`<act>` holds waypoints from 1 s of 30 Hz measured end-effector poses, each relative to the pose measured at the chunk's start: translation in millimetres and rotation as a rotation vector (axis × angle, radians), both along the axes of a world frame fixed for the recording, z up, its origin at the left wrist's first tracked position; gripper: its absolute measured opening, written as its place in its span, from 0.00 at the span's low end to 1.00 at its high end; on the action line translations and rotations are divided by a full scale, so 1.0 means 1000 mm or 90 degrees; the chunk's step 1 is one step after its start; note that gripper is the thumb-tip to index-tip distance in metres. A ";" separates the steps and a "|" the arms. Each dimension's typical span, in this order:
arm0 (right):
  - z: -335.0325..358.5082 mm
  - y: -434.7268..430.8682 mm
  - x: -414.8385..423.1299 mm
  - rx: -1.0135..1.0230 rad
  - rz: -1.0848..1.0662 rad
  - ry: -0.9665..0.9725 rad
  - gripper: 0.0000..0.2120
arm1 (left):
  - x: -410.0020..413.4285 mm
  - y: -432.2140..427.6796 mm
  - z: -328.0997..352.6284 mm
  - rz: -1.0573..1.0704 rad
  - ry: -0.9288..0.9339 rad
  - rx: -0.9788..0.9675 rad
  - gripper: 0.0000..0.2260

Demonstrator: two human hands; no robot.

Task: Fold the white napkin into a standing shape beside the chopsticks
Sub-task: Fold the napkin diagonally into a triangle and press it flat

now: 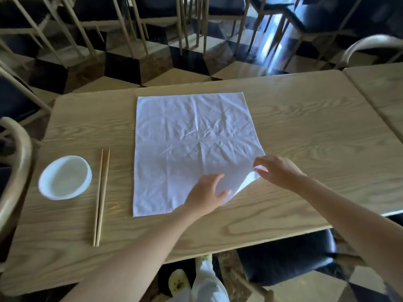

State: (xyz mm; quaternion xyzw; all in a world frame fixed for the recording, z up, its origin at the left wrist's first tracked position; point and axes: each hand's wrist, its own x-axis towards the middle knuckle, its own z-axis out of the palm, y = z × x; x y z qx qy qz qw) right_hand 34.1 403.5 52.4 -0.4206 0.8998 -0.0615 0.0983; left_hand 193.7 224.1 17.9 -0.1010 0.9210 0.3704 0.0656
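White cloth napkin (pixel 192 144) lies spread flat on a light wood-grain table (pixel 305 131), creased in a grid with diagonal wrinkles. Its near right corner is turned up off the table, showing the brighter underside.

Right hand (pixel 277 171): thumb and fingertips pinched on that lifted corner, holding the cloth's edge; rest of the hand arched above the table, just right of the napkin. Left hand (pixel 207 192): palm down on the napkin just left of the raised corner, fingers loosely spread, pressing the cloth flat, gripping nothing. The two hands are near each other, with the raised flap between them.

Left of the hands, well apart from the pinch, a pair of wooden chopsticks (pixel 101 197) lies side by side, touching or nearly so, running toward and away from the person, just beside the napkin's left edge. Farther left, a small white dish (pixel 65 177), shallow and oval in this view.

Surface: pale oak-look top with rounded corners; a second matching table (pixel 379 88) abuts at far right. Room: floor (pixel 122 66) patterned in black, tan and cream blocks; many chairs (pixel 157 16) with pale frames and dark seats beyond the table, one curved chair back at left.
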 end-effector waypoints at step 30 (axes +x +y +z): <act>-0.028 -0.427 -0.104 -0.185 0.041 -0.312 0.08 | -0.034 -0.223 -0.017 0.623 -0.012 0.149 0.09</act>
